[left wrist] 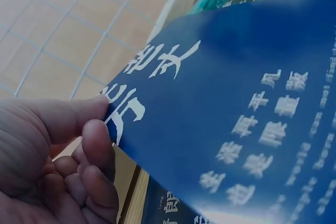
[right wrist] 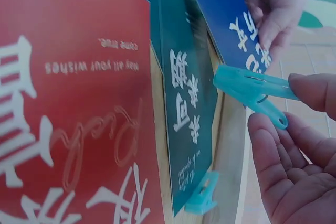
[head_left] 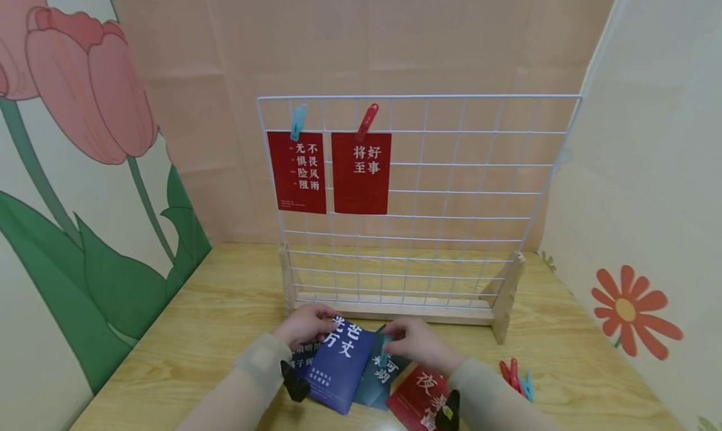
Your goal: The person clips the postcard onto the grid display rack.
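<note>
My left hand [head_left: 306,326] pinches a blue card [head_left: 342,371] with white lettering by its top left corner, thumb against the fingers. A dark card [head_left: 303,356] lies partly hidden beneath it. Between the thumb and fingers of my right hand [head_left: 418,342] is a teal clothespin [right wrist: 251,86], just right of the blue card. Below that hand lie a green card [head_left: 376,381] and a red card [head_left: 418,396] with white lettering. Another teal clothespin [right wrist: 202,195] shows by the edge of the green card in the right wrist view.
A white wire grid [head_left: 445,193] stands in a wooden base [head_left: 395,312] behind the hands. One red card [head_left: 298,174] hangs there from a blue clothespin [head_left: 298,121], another red card [head_left: 361,186] from a red clothespin [head_left: 367,122]. Red and blue clothespins [head_left: 513,376] lie at right.
</note>
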`<state>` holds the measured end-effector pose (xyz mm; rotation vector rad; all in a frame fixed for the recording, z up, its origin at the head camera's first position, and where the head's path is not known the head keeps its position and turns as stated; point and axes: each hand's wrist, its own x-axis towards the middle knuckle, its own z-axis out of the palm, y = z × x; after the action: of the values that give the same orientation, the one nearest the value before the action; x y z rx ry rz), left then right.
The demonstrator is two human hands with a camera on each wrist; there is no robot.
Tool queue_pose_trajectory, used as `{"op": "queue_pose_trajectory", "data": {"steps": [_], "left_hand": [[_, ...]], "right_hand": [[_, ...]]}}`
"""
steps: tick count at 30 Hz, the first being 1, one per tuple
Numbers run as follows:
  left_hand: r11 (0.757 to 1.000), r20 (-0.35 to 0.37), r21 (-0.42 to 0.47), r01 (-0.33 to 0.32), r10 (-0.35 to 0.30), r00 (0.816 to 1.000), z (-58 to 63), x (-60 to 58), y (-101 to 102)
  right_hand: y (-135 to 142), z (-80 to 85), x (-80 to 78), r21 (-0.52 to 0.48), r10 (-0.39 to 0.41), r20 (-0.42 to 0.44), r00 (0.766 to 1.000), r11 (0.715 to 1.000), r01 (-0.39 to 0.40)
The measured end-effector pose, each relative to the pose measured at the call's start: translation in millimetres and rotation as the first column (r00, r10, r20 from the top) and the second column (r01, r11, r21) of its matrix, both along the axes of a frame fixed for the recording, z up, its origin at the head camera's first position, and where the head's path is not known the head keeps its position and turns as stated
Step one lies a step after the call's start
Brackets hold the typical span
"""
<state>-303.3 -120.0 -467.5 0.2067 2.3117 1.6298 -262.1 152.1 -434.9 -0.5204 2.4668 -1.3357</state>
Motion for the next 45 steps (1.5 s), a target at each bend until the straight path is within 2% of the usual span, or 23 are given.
{"op": "queue_pose_trajectory", "data": {"steps": [8, 15, 24, 31, 37, 45], "left_hand": [[0.997, 0.016, 0.053, -0.051, 0.050, 0.999, 7.8, 5.1, 1], [0.996, 0.020, 0.057, -0.071, 0.070, 0.997, 11.3, 7.2, 0], [0.997, -0.015, 0.029, -0.074, 0.075, 0.997, 19.1, 6.3, -1], [0.995, -0.030, 0.058, -0.086, 0.088, 0.996, 27.9, 9.9, 2], [0.992, -0.030, 0.084, -0.099, 0.102, 0.994, 33.9, 10.6, 4], [0.986, -0.062, 0.131, -0.101, 0.110, 0.992, 43.4, 12.4, 8]], "right_hand": [[8, 2.8, -1.8, -0.012, -0.013, -0.004, 1.000, 1.000, 0.013], [14, 3.7, -3.7, -0.032, -0.096, 0.057, 0.994, 0.995, 0.098], [22, 8.3, -6.6, -0.030, -0.185, 0.055, 0.981, 0.982, 0.187], [32, 15.5, -10.2, -0.102, -0.178, 0.088, 0.980, 0.977, 0.186], [40, 26.4, -10.3, -0.098, -0.220, 0.086, 0.972, 0.969, 0.228], [54, 40.1, -12.2, -0.145, -0.192, 0.068, 0.979, 0.969, 0.200]]}}
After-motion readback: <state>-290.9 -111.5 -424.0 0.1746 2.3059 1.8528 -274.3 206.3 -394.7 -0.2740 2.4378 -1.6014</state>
